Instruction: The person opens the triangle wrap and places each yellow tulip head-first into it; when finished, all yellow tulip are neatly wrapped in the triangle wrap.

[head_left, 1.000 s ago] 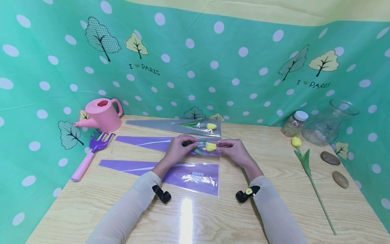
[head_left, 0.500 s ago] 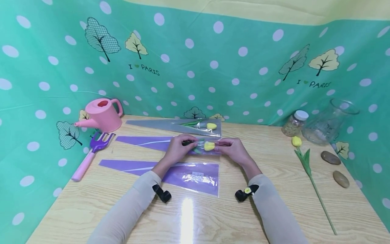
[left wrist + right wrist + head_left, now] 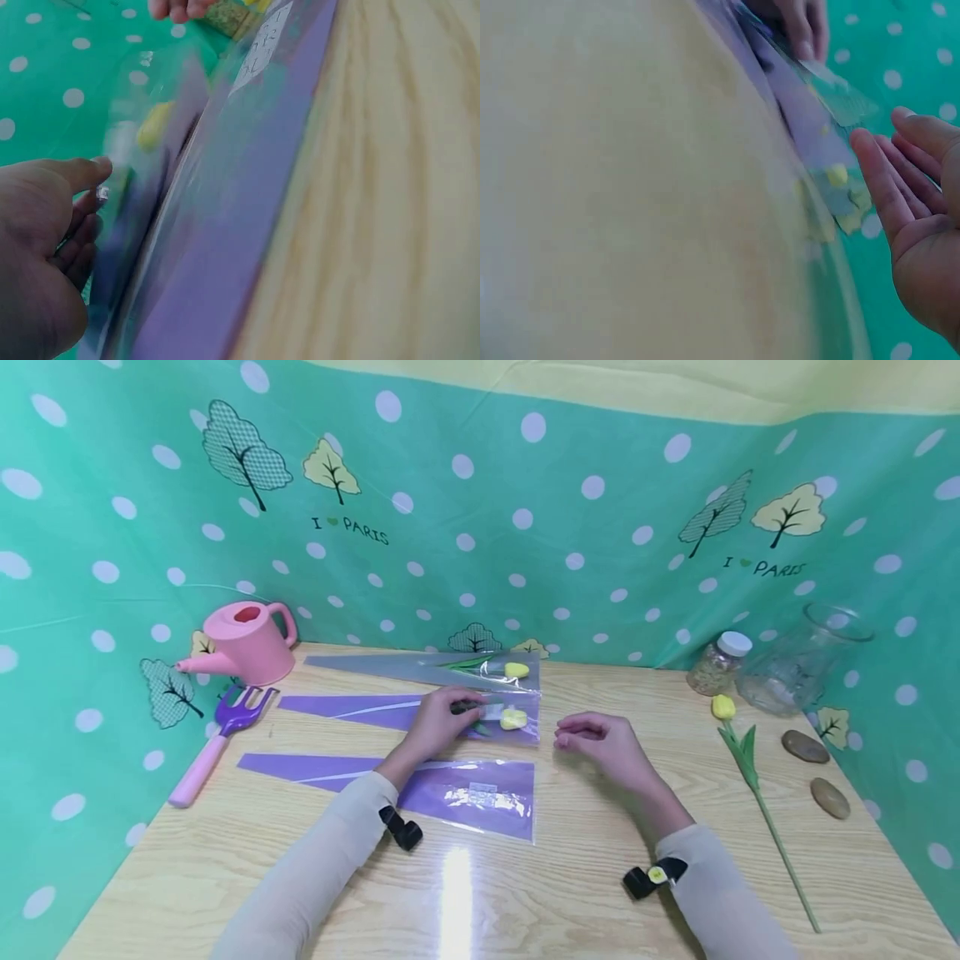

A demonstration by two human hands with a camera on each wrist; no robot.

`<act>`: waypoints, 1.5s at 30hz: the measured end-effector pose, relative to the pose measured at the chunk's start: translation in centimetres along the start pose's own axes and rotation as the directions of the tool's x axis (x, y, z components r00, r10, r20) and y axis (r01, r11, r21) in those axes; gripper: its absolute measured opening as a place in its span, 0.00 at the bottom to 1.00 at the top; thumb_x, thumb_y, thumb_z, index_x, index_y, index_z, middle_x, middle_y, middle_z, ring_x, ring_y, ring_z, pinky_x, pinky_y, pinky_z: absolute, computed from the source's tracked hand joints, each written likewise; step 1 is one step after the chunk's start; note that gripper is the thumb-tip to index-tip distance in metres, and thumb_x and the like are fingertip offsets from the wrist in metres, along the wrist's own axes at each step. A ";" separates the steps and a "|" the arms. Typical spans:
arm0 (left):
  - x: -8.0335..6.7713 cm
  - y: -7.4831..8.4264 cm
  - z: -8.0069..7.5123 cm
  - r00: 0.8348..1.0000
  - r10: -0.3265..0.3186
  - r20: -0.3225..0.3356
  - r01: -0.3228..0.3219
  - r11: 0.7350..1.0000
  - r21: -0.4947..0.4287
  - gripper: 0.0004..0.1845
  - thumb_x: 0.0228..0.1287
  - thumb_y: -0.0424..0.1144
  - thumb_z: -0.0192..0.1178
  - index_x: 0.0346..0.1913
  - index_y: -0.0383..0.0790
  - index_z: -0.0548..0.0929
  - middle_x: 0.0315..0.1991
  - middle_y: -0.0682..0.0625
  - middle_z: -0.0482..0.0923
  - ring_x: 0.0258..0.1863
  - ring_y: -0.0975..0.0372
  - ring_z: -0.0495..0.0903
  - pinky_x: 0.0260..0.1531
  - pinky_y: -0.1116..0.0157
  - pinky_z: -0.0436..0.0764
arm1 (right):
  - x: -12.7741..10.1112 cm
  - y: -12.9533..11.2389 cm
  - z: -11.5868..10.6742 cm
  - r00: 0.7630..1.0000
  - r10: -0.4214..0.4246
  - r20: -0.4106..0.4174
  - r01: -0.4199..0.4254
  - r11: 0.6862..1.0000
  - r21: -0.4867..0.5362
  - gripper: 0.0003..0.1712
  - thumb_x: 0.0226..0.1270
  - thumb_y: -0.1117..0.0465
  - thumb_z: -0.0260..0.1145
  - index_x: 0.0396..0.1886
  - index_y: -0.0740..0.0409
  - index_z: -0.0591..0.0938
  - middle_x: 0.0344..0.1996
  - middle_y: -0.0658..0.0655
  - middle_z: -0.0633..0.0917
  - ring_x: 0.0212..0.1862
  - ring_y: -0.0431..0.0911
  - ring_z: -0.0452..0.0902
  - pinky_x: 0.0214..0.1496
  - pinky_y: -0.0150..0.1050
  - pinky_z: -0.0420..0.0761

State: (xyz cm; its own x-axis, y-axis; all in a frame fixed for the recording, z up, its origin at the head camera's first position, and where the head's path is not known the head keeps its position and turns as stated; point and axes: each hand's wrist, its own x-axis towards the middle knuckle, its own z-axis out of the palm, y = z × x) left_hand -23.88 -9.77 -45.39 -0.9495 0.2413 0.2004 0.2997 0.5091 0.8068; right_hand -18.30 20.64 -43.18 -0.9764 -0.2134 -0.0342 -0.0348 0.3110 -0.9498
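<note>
Head view: a pale wood-grain tabletop with a glossy glare patch, walled by green dotted sheeting. Three long tapering cellophane sleeves lie side by side. The middle purple sleeve holds a yellow tulip, its small rounded bud near the wide open end. The left hand rests on this sleeve, fingers curled down onto the film beside the bud, apparently pinching it. The right hand sits on the bare wood just right of the sleeve's mouth, fingers loosely curled, holding nothing. A clear grey sleeve behind holds another yellow bud; a flat empty purple sleeve lies in front. At left stand a smooth pink plastic watering can and a purple toy fork; at right a loose tulip stem, a glass vase, a small jar and two smooth stones.

Left wrist view: blurred and close, showing what the head view cannot, the sleeve's shiny layered edge seen side-on, with thumb and fingers beside the film; contact cannot be told here.

Right wrist view: the open palm with straight, relaxed fingers clear of the crinkled film.
</note>
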 end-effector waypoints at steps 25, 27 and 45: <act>-8.9 1.0 -0.9 0.979 0.029 0.202 -0.011 0.996 -0.091 0.11 0.62 0.39 0.74 0.47 0.51 0.91 0.49 0.58 0.89 0.54 0.62 0.86 0.62 0.63 0.81 | -3.5 1.2 5.0 0.938 -0.286 0.196 0.341 0.866 -0.366 0.06 0.62 0.63 0.77 0.39 0.49 0.92 0.36 0.43 0.88 0.42 0.38 0.82 0.46 0.32 0.83; -9.0 1.1 -0.8 0.980 0.032 0.196 -0.016 0.996 -0.082 0.11 0.62 0.39 0.74 0.47 0.51 0.91 0.49 0.58 0.89 0.54 0.62 0.86 0.62 0.63 0.81 | -3.6 1.2 4.9 0.937 -0.297 0.186 0.347 0.863 -0.368 0.06 0.62 0.64 0.77 0.38 0.49 0.92 0.36 0.43 0.88 0.41 0.37 0.83 0.46 0.32 0.83; -9.2 0.4 -0.8 0.985 0.026 0.173 -0.017 0.998 -0.053 0.12 0.60 0.40 0.76 0.47 0.52 0.91 0.49 0.59 0.88 0.55 0.62 0.85 0.64 0.60 0.80 | -3.5 1.3 5.1 0.925 -0.317 0.208 0.376 0.838 -0.396 0.06 0.63 0.64 0.76 0.37 0.49 0.93 0.34 0.42 0.87 0.40 0.36 0.82 0.45 0.32 0.83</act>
State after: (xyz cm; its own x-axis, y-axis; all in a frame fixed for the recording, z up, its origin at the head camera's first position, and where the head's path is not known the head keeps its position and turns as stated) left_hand -15.06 -12.45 -46.43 -0.9110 0.3940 0.1221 0.3107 0.4608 0.8314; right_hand -13.87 17.05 -45.87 -0.8482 -0.4886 0.2043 -0.4804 0.5474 -0.6852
